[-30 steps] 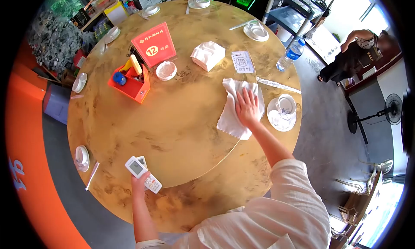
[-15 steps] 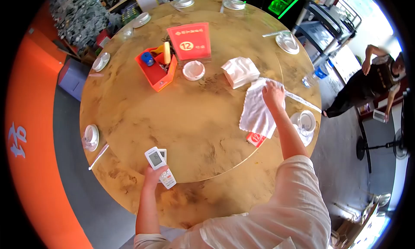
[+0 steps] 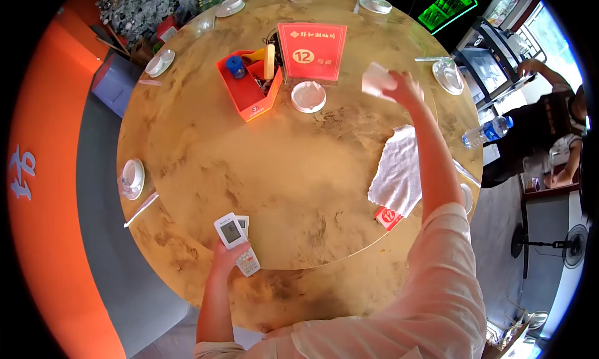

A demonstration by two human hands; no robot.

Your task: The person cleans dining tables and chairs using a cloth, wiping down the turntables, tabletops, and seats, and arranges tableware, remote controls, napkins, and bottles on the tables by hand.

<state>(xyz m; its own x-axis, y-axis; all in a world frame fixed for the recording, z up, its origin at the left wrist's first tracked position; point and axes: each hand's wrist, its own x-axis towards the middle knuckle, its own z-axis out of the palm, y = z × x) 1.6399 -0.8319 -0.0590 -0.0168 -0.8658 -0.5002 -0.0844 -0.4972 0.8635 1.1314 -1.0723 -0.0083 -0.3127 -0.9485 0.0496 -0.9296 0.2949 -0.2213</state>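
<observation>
My left hand [image 3: 228, 257] is closed around two white remote controls [image 3: 231, 231] with small grey screens, one overlapping the other, above the near left of the round table. At the far right, my right hand [image 3: 404, 91] grips a stack of white paper napkins [image 3: 377, 80], slightly blurred by motion. A white cloth [image 3: 398, 170] lies rumpled below my right forearm. It partly covers a small red card [image 3: 388, 218] marked 12. Left of the napkins stand a red number 12 sign [image 3: 312, 52] and a white round dish [image 3: 308, 97].
An orange-red box [image 3: 244, 99] holds a blue item and other small things. Wrapped tableware sets [image 3: 132, 178] line the rim of the round table [image 3: 262, 165]. A water bottle [image 3: 488, 132] stands near the right edge. Another person [image 3: 543, 125] is beyond it, near a dark cart [image 3: 499, 53].
My right hand has left the white cloth, moved farther across the table and taken hold of the napkin stack. My left hand keeps the remotes. The view has shifted slightly.
</observation>
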